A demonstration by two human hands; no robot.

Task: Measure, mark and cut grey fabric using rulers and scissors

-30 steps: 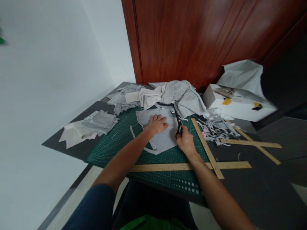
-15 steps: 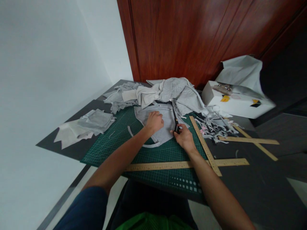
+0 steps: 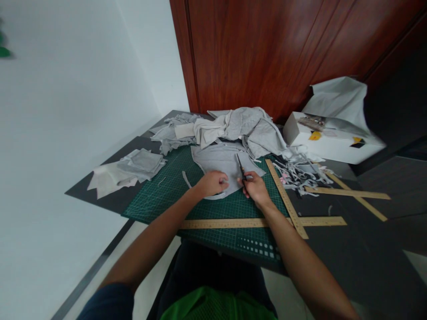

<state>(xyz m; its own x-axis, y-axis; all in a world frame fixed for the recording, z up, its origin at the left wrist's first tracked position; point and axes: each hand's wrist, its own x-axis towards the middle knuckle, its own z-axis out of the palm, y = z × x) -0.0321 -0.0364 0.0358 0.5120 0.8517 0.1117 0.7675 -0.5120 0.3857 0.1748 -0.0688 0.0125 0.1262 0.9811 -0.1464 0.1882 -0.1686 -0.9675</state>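
Note:
A piece of grey fabric (image 3: 216,159) lies spread on the green cutting mat (image 3: 176,198). My left hand (image 3: 212,183) is at its front left edge, fingers curled in a pinch on the cloth. In my right hand (image 3: 256,189) is a pair of black-handled scissors (image 3: 241,166), their blades pointing away from me over the fabric's right half. A narrow cut strip (image 3: 186,179) curves out left of my left hand. Part of the fabric's front edge is hidden behind that hand.
Behind the fabric is a heap of grey cloth (image 3: 247,124). Folded pieces (image 3: 142,164) lie at the left. To the right are scrap strips (image 3: 303,175), wooden rulers (image 3: 233,223) and a white box (image 3: 333,142). A wooden panel (image 3: 267,53) stands behind the table.
My left hand has moved from the middle of the fabric toward me, to its front edge. The scissors have drawn back slightly from the far edge and tilted left.

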